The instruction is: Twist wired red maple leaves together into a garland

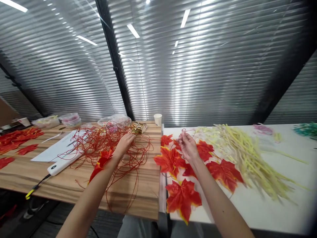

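A large loose tangle of red cord (95,142) spreads over the wooden table. My left hand (125,143) rests at its right side, with the fingers together; whether they pinch a strand is too small to tell. A red leaf (100,165) lies partly behind my left forearm. Over the white table, my right hand (187,143) is closed in a pinch on a thin red cord (184,130), held above several red-orange maple leaves. One large leaf (183,200) lies near the front edge, another (225,173) to the right of my wrist.
Yellow strips (247,158) are heaped on the white table, with green tinsel (305,130) far right. A paper cup (158,119) stands at the back. Left are a white power strip (64,164), white paper (54,148), plastic boxes (70,119) and more red leaves (18,137).
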Motion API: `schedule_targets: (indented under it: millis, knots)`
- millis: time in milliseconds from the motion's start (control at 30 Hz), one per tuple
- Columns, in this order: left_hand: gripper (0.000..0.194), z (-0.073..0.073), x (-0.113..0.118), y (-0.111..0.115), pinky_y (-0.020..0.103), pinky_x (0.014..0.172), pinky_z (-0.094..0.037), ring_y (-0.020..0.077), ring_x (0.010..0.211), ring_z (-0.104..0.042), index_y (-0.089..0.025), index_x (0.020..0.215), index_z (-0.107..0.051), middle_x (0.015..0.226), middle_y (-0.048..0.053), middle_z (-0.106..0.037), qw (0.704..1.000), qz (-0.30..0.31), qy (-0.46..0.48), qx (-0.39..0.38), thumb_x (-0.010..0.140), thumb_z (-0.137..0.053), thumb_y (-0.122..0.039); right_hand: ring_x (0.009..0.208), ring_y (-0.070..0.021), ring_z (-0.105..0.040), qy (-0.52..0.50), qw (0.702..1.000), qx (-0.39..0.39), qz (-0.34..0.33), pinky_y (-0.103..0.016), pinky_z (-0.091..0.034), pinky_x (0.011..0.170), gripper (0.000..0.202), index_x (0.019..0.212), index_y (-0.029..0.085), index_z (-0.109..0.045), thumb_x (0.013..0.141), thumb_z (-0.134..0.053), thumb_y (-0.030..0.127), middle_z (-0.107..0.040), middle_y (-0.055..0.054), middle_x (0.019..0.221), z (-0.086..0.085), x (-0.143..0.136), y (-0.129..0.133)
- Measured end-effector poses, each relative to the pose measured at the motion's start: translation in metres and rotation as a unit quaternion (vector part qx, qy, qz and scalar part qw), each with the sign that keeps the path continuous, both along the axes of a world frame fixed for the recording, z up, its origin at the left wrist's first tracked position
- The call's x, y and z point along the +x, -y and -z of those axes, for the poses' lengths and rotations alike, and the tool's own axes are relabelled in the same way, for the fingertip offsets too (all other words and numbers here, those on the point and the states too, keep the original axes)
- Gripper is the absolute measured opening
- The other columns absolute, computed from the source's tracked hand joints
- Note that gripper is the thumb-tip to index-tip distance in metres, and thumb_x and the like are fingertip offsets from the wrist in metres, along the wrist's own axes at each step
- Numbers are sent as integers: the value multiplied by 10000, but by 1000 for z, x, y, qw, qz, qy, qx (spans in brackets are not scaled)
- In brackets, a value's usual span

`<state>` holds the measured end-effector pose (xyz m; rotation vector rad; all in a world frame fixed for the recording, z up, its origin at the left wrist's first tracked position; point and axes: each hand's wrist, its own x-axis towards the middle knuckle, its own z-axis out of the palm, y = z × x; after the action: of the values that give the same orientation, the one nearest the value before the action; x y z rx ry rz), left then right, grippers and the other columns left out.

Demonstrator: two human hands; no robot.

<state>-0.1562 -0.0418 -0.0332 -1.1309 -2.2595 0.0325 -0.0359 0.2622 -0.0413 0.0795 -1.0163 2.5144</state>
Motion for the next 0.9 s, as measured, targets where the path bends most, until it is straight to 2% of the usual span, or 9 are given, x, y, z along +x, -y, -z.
schedule_targets:
  millis: [233, 467, 633, 767, 900]
  knots:
    - [307, 4, -15, 20, 327, 855, -425, 184, 960, -507, -143, 1087, -530, 1013, 99, -577, 999, -21, 27, 17, 818, -382, -135, 501, -19, -415, -19, 998, 0, 52, -168, -448, 559, 240, 710, 165, -558, 614, -731, 300, -500, 47, 617, 0, -2, -4]
    - [318, 8, -22, 24, 306, 856, -418, 174, 960, -502, -152, 1078, -544, 1001, 95, -575, 995, -51, 84, 36, 828, -347, -156, 509, -25, -406, -20, 996, 23, 89, -186, -419, 539, 278, 718, 165, -523, 618, -718, 336, -474, 48, 620, 7, -8, -12]
    - [286, 8, -23, 29, 284, 806, -429, 175, 909, -520, -151, 1022, -576, 966, 90, -584, 985, -115, 105, 67, 844, -363, -220, 493, -9, -376, -34, 992, -3, 125, -152, -368, 483, 294, 712, 155, -507, 611, -723, 327, -463, 51, 620, 8, -10, -23]
    - [292, 8, -27, 33, 281, 816, -424, 174, 914, -526, -157, 1010, -586, 987, 87, -589, 984, -108, 126, 67, 852, -361, -257, 479, 4, -349, -40, 988, -31, 147, -131, -355, 467, 290, 714, 149, -485, 627, -715, 304, -450, 57, 625, 6, -8, -33]
    - [320, 12, -32, 46, 302, 824, -427, 187, 926, -530, -157, 1021, -585, 993, 89, -597, 983, -111, 129, 73, 854, -346, -290, 476, 6, -346, -56, 980, -57, 184, -116, -361, 465, 268, 682, 146, -457, 666, -688, 280, -426, 63, 608, 2, -4, -48]
